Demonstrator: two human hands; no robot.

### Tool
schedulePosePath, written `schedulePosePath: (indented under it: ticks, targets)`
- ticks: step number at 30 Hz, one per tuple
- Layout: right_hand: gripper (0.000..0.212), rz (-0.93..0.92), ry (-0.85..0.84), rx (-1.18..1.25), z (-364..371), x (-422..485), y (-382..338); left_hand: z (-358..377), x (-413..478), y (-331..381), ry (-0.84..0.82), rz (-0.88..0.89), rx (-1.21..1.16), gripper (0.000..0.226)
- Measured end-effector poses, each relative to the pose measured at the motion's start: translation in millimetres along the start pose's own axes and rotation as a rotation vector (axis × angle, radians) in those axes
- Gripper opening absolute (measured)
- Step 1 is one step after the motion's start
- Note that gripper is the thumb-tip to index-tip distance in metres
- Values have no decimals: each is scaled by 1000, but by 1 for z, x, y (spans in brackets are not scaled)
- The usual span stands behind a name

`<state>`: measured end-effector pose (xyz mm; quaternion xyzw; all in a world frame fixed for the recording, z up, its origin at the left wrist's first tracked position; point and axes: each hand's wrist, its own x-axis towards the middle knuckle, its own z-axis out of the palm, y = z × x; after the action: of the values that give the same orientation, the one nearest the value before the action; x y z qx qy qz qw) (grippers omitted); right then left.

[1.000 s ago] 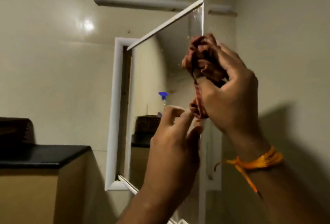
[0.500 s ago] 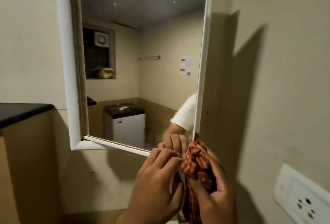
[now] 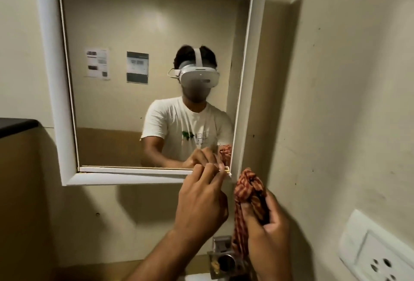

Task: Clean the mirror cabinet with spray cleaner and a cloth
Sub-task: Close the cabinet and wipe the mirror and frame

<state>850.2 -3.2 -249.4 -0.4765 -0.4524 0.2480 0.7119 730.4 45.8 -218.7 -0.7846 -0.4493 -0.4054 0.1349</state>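
Over the last second the mirror door (image 3: 156, 34) had swung from wide open to almost flush with the white frame of the mirror cabinet (image 3: 50, 79), and the cloth had dropped from the door's upper edge to below its bottom corner. The left hand (image 3: 201, 200) had its fingers curled, pinching the door's lower right corner where it met the frame. The right hand (image 3: 268, 220) gripped the bunched red checked cloth (image 3: 248, 191), whose top stood just beside the frame's lower right corner. Whether it touched the frame could not be told. The cloth's tail hung down in front of a metal fixture (image 3: 224, 256) on the wall below.

The step in hand looked like closing the door so that its face or rim could be wiped. To do it well, the left hand would best ease the door home by its edge and keep its fingertips off the glass, since prints would undo the wiping. The cloth would serve better spread flat than wadded, and run along the bottom rail and into the corner where grime collects. No spray bottle showed in this view, so it was probably set down elsewhere. A dark counter (image 3: 15, 123) stood well to the left and a wall socket (image 3: 369, 251) to the right, which any spray should be kept away from.
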Motion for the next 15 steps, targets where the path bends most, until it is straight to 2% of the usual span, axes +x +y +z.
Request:
schedulePosePath:
  ticks: [7, 12, 15]
  targets:
    - [37, 26, 35, -8, 3, 3, 3, 4, 10, -5, -54, -17, 92, 51]
    - [39, -30, 19, -16, 6, 5, -9, 5, 14, -7, -71, 11, 115, 51]
    - [40, -79, -7, -44, 8, 9, -23, -5, 16, -7, -140, 51, 123, 53]
